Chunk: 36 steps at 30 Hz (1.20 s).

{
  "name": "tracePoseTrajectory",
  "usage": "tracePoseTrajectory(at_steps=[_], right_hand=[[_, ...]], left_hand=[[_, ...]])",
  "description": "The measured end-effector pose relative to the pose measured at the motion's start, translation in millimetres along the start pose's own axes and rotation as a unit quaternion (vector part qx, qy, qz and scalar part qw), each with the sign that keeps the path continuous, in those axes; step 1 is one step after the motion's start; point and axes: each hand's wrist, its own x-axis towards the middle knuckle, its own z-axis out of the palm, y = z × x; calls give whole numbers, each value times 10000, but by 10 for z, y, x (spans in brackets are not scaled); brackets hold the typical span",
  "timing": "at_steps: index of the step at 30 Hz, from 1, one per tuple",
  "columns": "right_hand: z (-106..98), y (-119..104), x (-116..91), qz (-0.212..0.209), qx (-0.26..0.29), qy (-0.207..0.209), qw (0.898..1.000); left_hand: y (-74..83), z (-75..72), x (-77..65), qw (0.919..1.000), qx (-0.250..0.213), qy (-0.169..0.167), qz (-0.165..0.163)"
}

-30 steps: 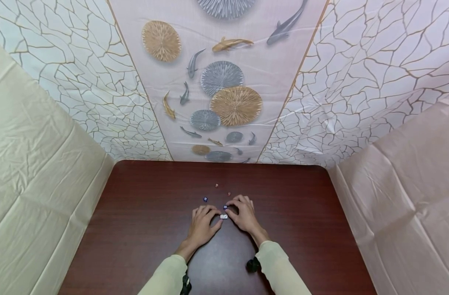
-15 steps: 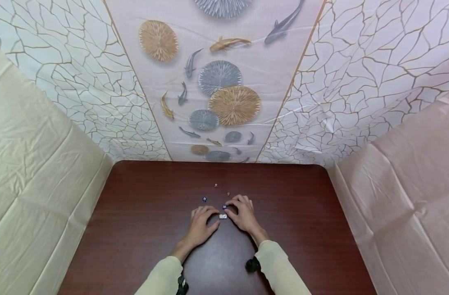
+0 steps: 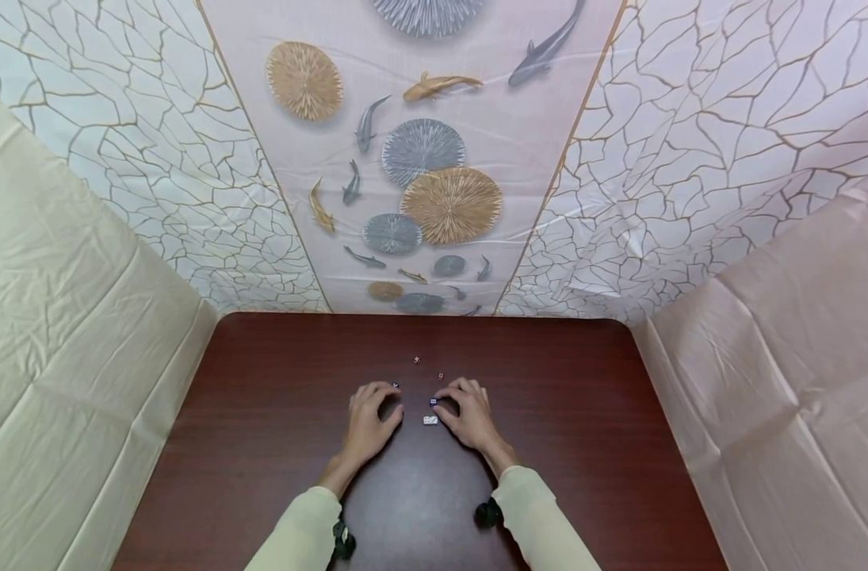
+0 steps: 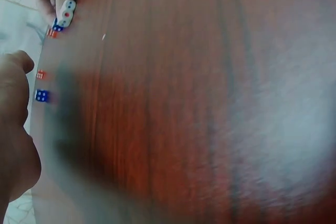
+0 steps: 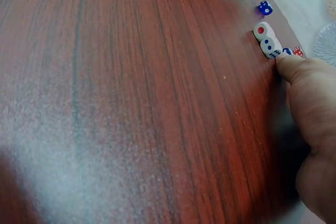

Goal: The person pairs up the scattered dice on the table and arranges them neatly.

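My right hand (image 3: 469,414) pinches a small blue die (image 3: 434,402) between thumb and forefinger, low over the table. Just in front of its thumb, two white dice (image 3: 430,420) sit side by side; the right wrist view shows these white dice (image 5: 268,44) right by the thumb tip. To the left, my left hand (image 3: 369,416) has its thumb and fingers apart, with nothing between them. Its fingertips are close to a second blue die (image 3: 395,385), which they partly cover in the head view. This blue die (image 4: 42,96) shows whole in the left wrist view.
Farther back lie two small red dice, one red die (image 3: 415,360) left of the other red die (image 3: 441,376). The dark wooden table (image 3: 548,357) ends at a patterned cloth backdrop (image 3: 448,277). Pale cloth panels (image 3: 762,381) flank both sides.
My left hand has drawn away from the white dice and moved left, close to the second blue die. The right hand stays at its blue die.
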Motion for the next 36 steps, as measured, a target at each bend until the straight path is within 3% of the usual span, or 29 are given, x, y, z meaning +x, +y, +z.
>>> tracePoseTrajectory(at_steps=[5,12,36], right_hand=[[-22,-22,14,289,-47,-274,9992],[-37,-39,9,468,29,-442,9979],[-43,-46,3,348,-36,-351,9988]], left_hand=[[-71,-28,65,9996,121,31,-263],[-140,-40,108,9974,292,-179,-639],[-168,121,166,9944,502,-9,-929]])
